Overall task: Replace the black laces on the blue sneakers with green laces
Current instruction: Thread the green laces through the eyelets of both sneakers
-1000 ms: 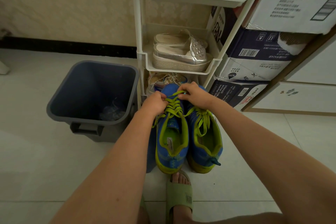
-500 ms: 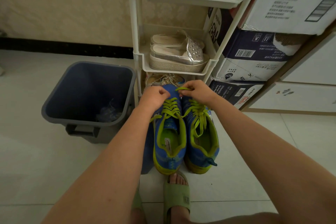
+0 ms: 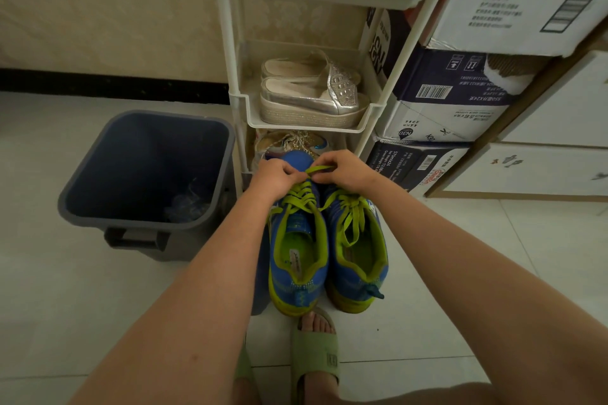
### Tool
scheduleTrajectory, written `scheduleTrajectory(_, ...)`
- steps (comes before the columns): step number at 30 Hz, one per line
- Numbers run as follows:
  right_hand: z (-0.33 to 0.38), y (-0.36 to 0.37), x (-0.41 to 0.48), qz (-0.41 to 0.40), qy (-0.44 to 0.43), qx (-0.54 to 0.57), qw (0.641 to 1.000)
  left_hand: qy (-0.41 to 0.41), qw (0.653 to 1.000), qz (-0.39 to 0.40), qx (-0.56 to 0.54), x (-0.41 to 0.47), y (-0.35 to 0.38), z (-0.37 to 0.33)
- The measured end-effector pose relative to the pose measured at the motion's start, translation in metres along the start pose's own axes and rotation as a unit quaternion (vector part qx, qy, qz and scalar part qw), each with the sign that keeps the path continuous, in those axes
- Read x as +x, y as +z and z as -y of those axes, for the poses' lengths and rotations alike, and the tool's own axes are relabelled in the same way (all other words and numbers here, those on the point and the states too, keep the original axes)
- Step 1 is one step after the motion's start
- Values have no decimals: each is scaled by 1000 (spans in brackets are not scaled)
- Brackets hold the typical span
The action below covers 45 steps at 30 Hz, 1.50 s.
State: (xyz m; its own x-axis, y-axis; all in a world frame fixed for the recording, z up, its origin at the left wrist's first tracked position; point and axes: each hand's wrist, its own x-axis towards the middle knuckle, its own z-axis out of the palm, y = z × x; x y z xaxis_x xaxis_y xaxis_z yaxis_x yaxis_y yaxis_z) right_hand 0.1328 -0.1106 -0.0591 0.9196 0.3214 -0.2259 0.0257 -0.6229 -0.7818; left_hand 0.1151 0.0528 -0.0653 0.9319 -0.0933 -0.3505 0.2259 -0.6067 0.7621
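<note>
Pinching a green lace (image 3: 318, 169), your left hand (image 3: 274, 176) and right hand (image 3: 342, 171) likely finish threading; both blue sneakers (image 3: 296, 286) show green lacing, none black.

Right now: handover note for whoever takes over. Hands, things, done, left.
Left hand and right hand: fingers of both pinch the green lace at the far end of the left sneaker, with a short stretch between them.
Both blue sneakers stand side by side on the floor, heels toward the person, toes at the white shoe rack. Nothing touches the right sneaker.
Done: green lacing on both; no black lace visible.
Left: probably finish and tie the left one. The right one's lace ends lie loose, so likely tie that too.
Grey bin stands at left.
</note>
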Motion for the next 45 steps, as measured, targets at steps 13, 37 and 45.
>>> scheduleTrajectory(13,0,2,-1,21,2,-26,999,-55,994,15,-93,7,9,5)
scheduleTrajectory(37,-3,4,2,23,36,-46,998,-81,976,33,-200,0,3,-1)
scheduleTrajectory(45,1,-4,-2,47,24,32,998,-88,975,-67,-193,-4,-7,10)
